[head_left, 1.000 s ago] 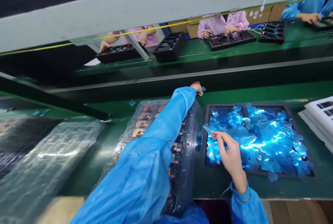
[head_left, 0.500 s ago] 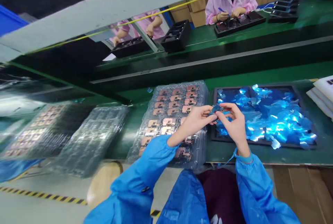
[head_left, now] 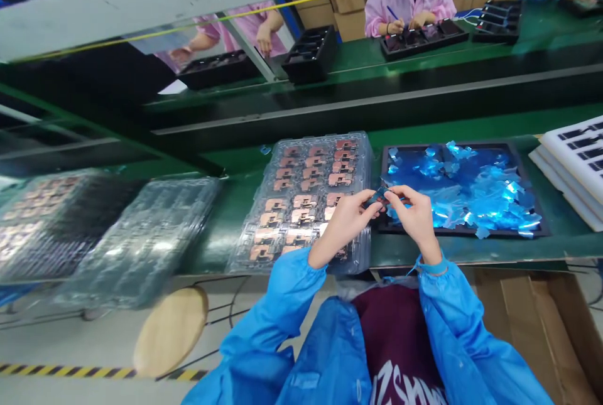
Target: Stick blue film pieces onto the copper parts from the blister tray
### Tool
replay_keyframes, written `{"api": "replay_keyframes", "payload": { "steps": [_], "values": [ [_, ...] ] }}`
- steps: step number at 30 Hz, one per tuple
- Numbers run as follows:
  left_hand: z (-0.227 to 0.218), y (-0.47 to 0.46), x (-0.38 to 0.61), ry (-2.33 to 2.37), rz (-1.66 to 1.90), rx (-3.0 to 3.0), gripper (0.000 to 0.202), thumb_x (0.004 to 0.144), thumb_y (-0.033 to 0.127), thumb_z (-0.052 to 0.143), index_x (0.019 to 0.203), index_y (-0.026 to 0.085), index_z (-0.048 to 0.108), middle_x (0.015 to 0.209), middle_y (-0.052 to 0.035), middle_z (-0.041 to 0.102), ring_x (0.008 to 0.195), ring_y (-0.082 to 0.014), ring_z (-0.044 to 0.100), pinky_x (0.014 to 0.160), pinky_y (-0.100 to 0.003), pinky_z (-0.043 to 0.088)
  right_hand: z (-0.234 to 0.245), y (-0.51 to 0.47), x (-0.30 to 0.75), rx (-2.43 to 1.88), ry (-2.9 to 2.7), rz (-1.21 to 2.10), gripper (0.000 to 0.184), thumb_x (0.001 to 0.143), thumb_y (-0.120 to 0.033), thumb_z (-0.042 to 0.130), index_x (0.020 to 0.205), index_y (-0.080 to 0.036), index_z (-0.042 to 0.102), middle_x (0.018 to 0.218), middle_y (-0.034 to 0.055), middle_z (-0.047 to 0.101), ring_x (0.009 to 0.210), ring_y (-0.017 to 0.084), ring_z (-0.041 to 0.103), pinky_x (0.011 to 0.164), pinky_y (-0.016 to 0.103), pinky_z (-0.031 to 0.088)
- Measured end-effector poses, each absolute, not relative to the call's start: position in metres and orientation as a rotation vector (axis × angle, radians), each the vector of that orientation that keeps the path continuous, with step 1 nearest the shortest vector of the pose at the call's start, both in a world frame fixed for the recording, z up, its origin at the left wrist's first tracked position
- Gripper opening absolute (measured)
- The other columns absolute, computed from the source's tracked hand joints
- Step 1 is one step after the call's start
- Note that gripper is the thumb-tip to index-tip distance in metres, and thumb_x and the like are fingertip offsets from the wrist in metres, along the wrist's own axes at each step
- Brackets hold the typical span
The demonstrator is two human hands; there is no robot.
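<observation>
A small dark, bluish part (head_left: 375, 198) is held at the meeting of two bare hands, over the narrow gap between two trays; its details are too small to make out. The left hand (head_left: 349, 220) pinches it between thumb and curled fingers, and the right hand (head_left: 414, 213) pinches at it from the other side, fingertips close together. Under the left wrist lies a see-through plastic tray (head_left: 365, 157) with rows of copper-coloured pieces (head_left: 304, 202), its near edge close to the front edge of the green bench (head_left: 207, 251). The right hand reaches over the near left corner of a black-rimmed tray (head_left: 524, 179) strewn with shiny scraps of blue film (head_left: 499, 198), a few overlapping its front rim. Beyond its right edge stands a stack of white sheets (head_left: 570, 166) with dark cutouts. To the left, a wider strip of green separates the copper-filled tray from stacked see-through trays (head_left: 146, 235), whose near end overhangs the bench. A round wooden stool seat (head_left: 172, 329) sits below that overhang. Behind both main trays, a thin green strip runs to a dark ledge (head_left: 330, 116); across it, people in pink and blue sleeves work over black trays.
</observation>
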State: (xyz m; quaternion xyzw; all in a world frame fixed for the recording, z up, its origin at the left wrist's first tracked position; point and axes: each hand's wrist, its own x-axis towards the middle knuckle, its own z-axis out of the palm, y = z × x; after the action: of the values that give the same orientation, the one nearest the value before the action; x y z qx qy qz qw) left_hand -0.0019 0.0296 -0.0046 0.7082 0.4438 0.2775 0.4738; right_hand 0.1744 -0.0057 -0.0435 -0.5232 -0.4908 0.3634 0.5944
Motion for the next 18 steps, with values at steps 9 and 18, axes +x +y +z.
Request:
{"api": "replay_keyframes", "payload": {
  "steps": [9, 18],
  "values": [
    [-0.01, 0.022, 0.004, 1.058, 0.821, 1.485, 0.037, 0.09, 0.036, 0.079, 0.121, 0.017, 0.077, 0.109, -0.0081, 0.083, 0.084, -0.0216, 0.081, 0.078, -0.033, 0.071, -0.044, -0.009, 0.166, -1.235, -1.317, 0.44, 0.025, 0.105, -0.04, 0.066, 0.121, -0.026, 0.08, 0.124, 0.0096, 0.078, 0.113, 0.024, 0.074, 0.084, 0.036, 0.069],
    [-0.004, 0.024, 0.002, 0.956, 0.825, 1.142, 0.041, 0.086, 0.042, 0.088, 0.118, 0.016, 0.084, 0.119, -0.0103, 0.082, 0.082, -0.0221, 0.08, 0.069, -0.033, 0.072, -0.048, -0.008, 0.165, -1.221, -1.366, 0.027, 0.014, 0.106, -0.026, 0.068, 0.103, -0.027, 0.082, 0.103, 0.0075, 0.08, 0.101, 0.024, 0.074, 0.089, 0.043, 0.067]
  ]
}}
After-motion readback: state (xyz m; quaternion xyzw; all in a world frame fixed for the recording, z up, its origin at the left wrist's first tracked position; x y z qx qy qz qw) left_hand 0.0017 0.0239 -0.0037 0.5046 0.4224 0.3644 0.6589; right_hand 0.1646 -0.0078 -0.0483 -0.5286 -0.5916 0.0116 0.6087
